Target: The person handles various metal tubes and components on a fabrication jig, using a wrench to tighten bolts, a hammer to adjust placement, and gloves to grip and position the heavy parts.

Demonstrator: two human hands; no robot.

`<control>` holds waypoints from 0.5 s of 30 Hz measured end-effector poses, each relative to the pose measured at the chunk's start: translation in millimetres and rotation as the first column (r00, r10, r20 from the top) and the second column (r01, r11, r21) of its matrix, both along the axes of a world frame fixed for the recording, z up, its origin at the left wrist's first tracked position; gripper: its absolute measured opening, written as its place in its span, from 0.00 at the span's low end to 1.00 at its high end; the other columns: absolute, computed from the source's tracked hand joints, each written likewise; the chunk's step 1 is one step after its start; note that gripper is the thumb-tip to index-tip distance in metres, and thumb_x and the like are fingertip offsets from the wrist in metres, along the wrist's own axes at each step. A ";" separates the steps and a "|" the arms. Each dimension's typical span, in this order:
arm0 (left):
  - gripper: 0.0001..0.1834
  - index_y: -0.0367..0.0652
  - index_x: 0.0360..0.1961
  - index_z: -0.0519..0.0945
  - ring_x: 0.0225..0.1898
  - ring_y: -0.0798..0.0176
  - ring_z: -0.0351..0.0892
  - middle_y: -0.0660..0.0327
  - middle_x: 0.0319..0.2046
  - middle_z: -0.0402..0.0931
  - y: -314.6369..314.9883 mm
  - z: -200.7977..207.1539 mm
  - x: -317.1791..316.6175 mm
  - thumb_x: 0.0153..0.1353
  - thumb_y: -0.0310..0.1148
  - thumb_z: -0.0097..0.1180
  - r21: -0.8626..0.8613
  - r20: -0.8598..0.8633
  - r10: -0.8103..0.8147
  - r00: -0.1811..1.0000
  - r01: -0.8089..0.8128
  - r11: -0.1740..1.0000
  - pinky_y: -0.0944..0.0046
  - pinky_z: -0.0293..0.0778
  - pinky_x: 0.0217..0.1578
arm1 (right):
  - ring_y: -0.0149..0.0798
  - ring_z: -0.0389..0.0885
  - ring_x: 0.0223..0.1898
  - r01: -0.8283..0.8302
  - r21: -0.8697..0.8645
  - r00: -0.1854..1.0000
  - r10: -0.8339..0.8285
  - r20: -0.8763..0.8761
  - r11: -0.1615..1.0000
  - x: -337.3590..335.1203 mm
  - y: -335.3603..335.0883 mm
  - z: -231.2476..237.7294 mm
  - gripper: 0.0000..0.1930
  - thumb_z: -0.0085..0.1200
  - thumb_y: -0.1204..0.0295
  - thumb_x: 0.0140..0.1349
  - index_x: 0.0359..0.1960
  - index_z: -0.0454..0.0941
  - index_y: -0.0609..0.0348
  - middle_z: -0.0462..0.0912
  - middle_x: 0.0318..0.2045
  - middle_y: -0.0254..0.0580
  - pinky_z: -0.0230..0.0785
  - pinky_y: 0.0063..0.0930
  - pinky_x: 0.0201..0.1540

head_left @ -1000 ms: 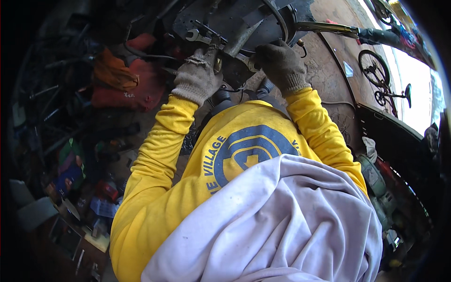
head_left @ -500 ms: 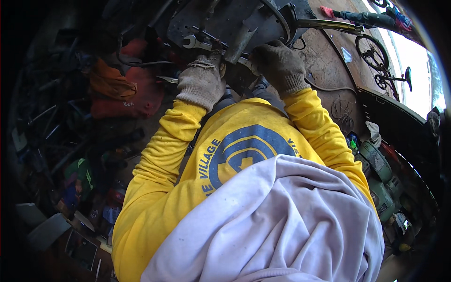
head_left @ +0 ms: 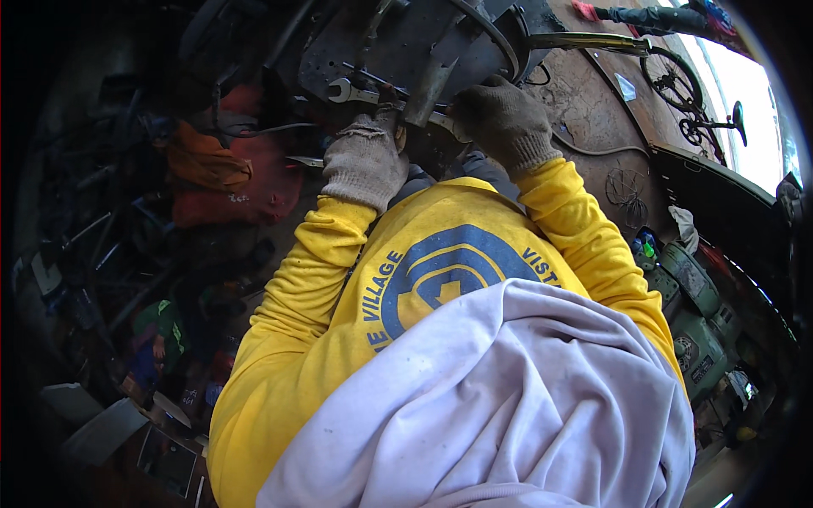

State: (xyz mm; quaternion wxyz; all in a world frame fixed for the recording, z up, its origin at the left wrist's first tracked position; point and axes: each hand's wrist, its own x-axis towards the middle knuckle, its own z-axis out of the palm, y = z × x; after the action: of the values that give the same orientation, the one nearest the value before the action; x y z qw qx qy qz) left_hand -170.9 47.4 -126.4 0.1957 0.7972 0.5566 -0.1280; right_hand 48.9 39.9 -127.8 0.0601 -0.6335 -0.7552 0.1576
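Both of my hands wear grey-brown knitted work gloves and are close together at a dark metal work surface. My left hand has its fingers curled at the near edge, beside a short metal pipe; what they grip is hidden. An open-ended spanner lies with its jaw showing just beyond the left fingers. My right hand is closed on the pipe's other side, next to a shiny curved metal piece. Its fingertips, and anything in them, are out of sight.
Red cloth and an orange-brown cloth lie on the left amid dark clutter. Toward the right are a coil of thin wire, a bicycle and green metal machinery. Another person's leg shows at the far right.
The view has shifted slightly. My hands stay beside the pipe with nearly the same closed posture; no object has visibly been picked up or let go.
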 end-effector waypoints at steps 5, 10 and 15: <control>0.47 0.46 0.71 0.58 0.43 0.44 0.80 0.45 0.43 0.74 -1.9 4.0 -0.9 0.51 0.46 0.63 -0.012 0.016 0.024 1.000 -0.024 1.000 0.46 0.77 0.40 | 0.48 0.85 0.39 -0.052 0.019 0.998 0.051 0.020 0.998 -3.5 1.7 -1.4 0.11 0.58 0.56 0.59 0.39 0.87 0.40 0.83 0.36 0.44 0.79 0.40 0.40; 0.50 0.48 0.72 0.55 0.41 0.42 0.80 0.45 0.43 0.74 -5.1 -5.4 -4.0 0.49 0.45 0.64 0.023 0.114 0.020 0.993 -0.022 0.999 0.45 0.77 0.39 | 0.48 0.85 0.38 -0.012 0.072 0.999 0.009 0.047 0.997 -10.2 0.0 1.7 0.12 0.60 0.55 0.58 0.35 0.86 0.46 0.83 0.36 0.45 0.79 0.39 0.36; 0.45 0.47 0.69 0.59 0.40 0.42 0.80 0.44 0.43 0.73 -7.2 -7.2 -10.5 0.51 0.45 0.62 0.087 0.201 -0.037 0.979 0.019 0.996 0.44 0.77 0.37 | 0.49 0.85 0.36 0.009 0.041 0.998 -0.011 0.063 0.999 -12.6 -0.3 -3.6 0.13 0.60 0.56 0.58 0.35 0.85 0.49 0.83 0.36 0.47 0.79 0.40 0.35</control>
State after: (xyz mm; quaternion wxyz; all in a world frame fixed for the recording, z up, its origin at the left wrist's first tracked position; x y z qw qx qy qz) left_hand -181.4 40.1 -133.6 0.2156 0.8214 0.5274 -0.0254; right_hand 36.4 39.6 -131.4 0.0499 -0.6406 -0.7565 0.1220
